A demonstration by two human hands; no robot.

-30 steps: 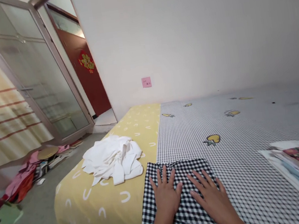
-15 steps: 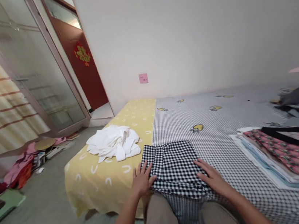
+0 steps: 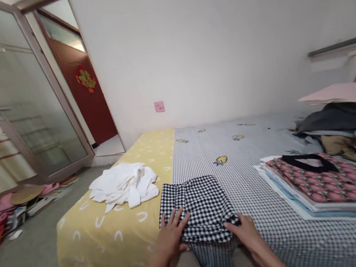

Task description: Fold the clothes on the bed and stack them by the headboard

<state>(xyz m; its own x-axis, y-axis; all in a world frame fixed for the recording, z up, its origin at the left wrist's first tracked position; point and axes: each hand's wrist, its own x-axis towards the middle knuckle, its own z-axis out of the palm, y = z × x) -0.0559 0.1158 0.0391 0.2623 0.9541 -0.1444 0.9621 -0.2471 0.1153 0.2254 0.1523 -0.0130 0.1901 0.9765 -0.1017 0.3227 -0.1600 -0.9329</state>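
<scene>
A folded black-and-white checked garment (image 3: 194, 206) lies at the near edge of the bed, in front of my knees. My left hand (image 3: 174, 230) rests on its lower left side, fingers spread over the fabric. At the lower right corner, my right hand (image 3: 243, 230) pinches the cloth, thumb on top and the other fingers partly hidden at the edge. Left of the garment sits a crumpled white cloth heap (image 3: 124, 184). To the right stands a stack of folded clothes with a pink patterned, black-collared top (image 3: 328, 179) uppermost.
The bed carries a yellow sheet (image 3: 91, 245) on the left and a checked sheet (image 3: 254, 193) on the right. Dark clothes (image 3: 343, 120) are piled at the far right. A pink note (image 3: 159, 106) is on the wall. Various items lie on the floor at left.
My view has turned to the right. My right hand has moved from lying along the garment's right side to gripping its lower right corner. The left hand stays spread on the left side.
</scene>
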